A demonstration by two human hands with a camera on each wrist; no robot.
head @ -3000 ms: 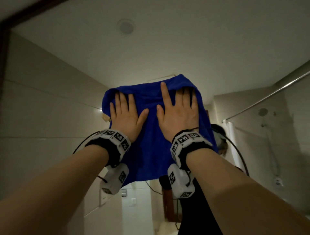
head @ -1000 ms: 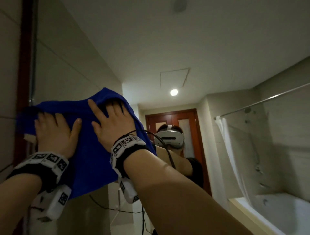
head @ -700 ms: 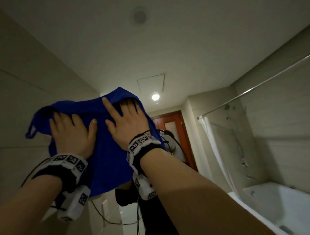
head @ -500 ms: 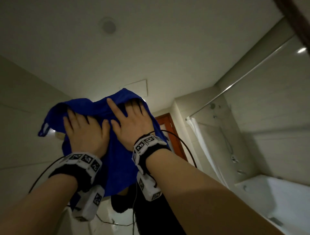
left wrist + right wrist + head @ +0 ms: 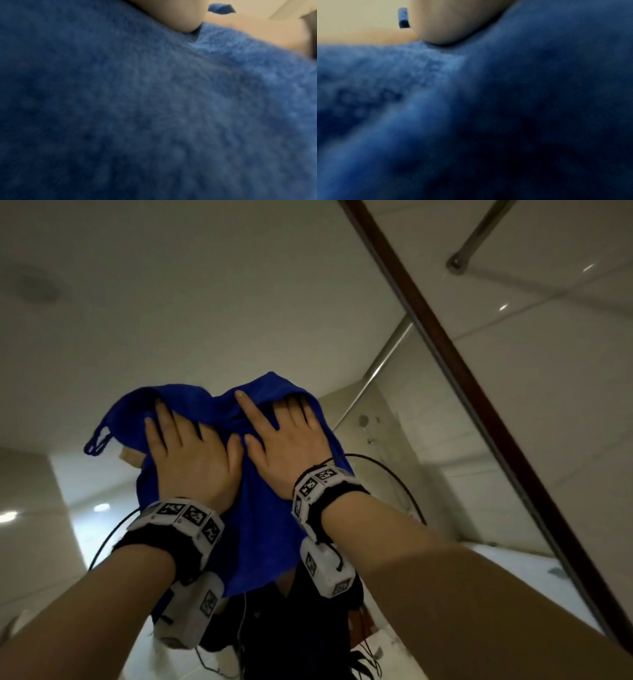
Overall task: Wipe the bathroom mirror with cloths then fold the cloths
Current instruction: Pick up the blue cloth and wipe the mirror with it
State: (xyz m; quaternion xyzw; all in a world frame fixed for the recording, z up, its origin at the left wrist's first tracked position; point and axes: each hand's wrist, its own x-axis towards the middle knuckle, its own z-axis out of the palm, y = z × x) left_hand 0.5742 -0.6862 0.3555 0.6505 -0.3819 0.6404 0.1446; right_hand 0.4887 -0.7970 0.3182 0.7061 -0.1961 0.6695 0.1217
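A blue cloth (image 5: 263, 525) is spread flat against the bathroom mirror (image 5: 222, 302), high up. My left hand (image 5: 191, 453) presses it with straight, spread fingers. My right hand (image 5: 284, 446) lies flat beside it, thumbs nearly touching, its outer fingertips tucked under the cloth's top fold. The cloth's lower part hangs free below my wrists. Both wrist views are filled with blurred blue cloth (image 5: 154, 108) (image 5: 488, 121), with a bit of palm at the top edge.
The mirror's dark brown frame edge (image 5: 455, 364) runs diagonally on the right. Beyond it is tiled wall with a metal rail (image 5: 479, 237). The mirror reflects a shower head (image 5: 363, 421), a curtain rod, ceiling lights and my dark clothing (image 5: 291, 628).
Both hands have slid the cloth across the mirror from its left side to the right, toward the brown frame edge. The hands stay flat on the cloth and are now closer together.
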